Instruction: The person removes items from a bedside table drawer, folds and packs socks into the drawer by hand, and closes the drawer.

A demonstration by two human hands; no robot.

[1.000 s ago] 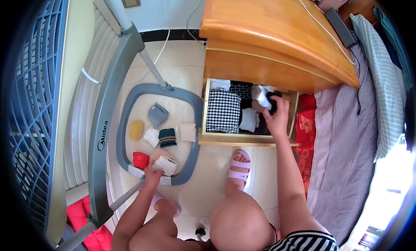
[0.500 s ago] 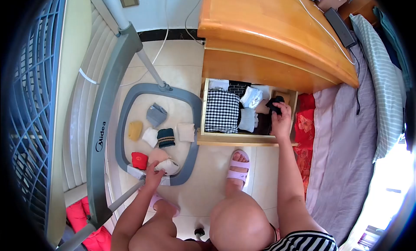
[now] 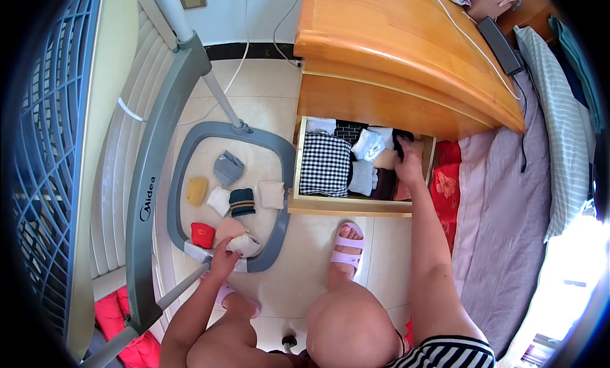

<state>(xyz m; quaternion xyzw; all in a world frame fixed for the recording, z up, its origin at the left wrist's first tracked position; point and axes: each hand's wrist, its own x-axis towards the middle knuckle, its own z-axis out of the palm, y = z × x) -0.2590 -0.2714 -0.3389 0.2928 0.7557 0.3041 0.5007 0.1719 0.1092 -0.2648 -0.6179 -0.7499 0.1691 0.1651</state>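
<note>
My right hand [image 3: 410, 159] reaches into the open drawer [image 3: 356, 203], its fingers closed on a black folded sock bundle [image 3: 401, 141] near the back right corner. Beside it lie a white and light-blue bundle [image 3: 368, 145], a beige one [image 3: 385, 159], a pale grey one [image 3: 362, 178] and a black-and-white checked cloth [image 3: 325, 164]. Down at the left, my left hand [image 3: 223, 262] pinches the edge of an off-white folded sock bundle [image 3: 244, 245] on the floor. A pink-beige bundle [image 3: 230, 229] and a red one [image 3: 203, 235] lie close by.
A grey fan-stand base frame [image 3: 175, 196] surrounds several folded bundles, including a yellow one [image 3: 196, 191], a grey one [image 3: 229, 168] and a dark striped one [image 3: 242, 203]. The wooden cabinet [image 3: 394, 44] rises behind the drawer. A bed [image 3: 495, 228] borders the right.
My right hand has moved slightly farther back in the drawer with the black sock bundle. My left hand stays at the off-white bundle.
</note>
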